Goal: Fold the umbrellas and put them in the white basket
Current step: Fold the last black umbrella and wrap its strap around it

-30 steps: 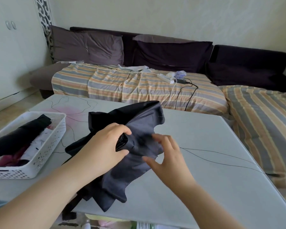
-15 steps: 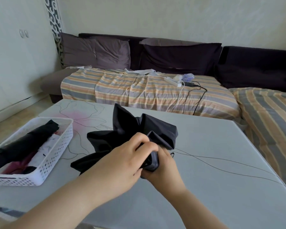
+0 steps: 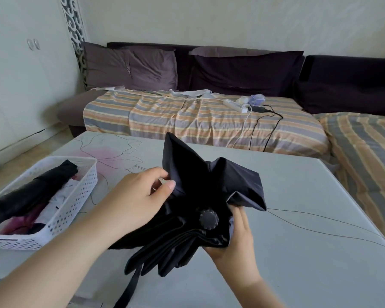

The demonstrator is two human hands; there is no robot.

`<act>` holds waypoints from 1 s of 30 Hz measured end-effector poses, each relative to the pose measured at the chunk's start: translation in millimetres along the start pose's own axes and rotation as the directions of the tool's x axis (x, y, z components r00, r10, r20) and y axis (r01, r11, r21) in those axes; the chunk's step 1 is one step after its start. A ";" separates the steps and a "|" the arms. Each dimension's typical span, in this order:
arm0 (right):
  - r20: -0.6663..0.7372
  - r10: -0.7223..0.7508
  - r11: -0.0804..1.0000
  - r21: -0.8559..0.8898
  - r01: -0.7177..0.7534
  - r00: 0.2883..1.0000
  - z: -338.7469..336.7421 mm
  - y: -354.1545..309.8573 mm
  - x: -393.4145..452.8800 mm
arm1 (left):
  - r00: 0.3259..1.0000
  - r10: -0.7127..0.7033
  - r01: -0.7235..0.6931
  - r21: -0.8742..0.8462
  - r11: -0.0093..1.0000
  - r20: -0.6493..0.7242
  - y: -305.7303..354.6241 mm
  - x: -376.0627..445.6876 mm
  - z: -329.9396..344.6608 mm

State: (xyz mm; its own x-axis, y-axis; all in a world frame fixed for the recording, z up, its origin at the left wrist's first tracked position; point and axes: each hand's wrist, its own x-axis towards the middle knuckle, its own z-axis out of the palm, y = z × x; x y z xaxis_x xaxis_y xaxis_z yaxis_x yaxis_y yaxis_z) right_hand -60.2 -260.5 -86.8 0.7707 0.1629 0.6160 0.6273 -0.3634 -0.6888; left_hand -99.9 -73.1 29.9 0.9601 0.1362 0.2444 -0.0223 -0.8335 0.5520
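A collapsed black umbrella is held above the pale table, its round top cap facing me and its canopy flaps sticking out loosely. My right hand grips the bundled canopy from below and the right. My left hand pinches the edge of one flap between thumb and fingers at the umbrella's left side. The umbrella's strap hangs down toward the table's near edge. The white basket stands at the table's left and holds a folded black umbrella along with white and pink ones.
A dark sofa with a striped cover runs along the table's far side, with a power strip and cables on it. A second striped cushion sits to the right. White cupboard doors stand at the left.
The umbrella has turned so its top cap faces me. My left hand let go of the bundle and moved left onto one flap; my right hand keeps holding the canopy.
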 end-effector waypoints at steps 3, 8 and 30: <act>0.011 0.024 0.999 0.038 -0.025 1.000 -2.2 0.6 -1.2 | 0.996 0.089 -0.089 0.008 0.996 -0.014 12.0 -7.5 11.3; -0.008 -0.005 0.999 0.042 0.005 1.000 3.7 -0.4 -7.3 | 0.984 0.169 -0.156 -0.168 0.973 0.061 39.4 -16.5 24.3; -0.027 0.153 0.963 0.227 -0.143 0.988 -16.7 -10.3 -2.7 | 0.976 0.215 -0.198 -0.284 0.938 0.029 35.5 -23.5 30.0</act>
State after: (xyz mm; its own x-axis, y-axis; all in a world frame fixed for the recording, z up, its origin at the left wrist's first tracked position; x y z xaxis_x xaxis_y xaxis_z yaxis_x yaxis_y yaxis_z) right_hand -70.6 -272.5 -75.0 0.8545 0.0804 0.5131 0.5191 -0.1655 -0.8385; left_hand -114.8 -122.0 19.9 0.9406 -0.0616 0.3337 -0.2899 -0.6571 0.6958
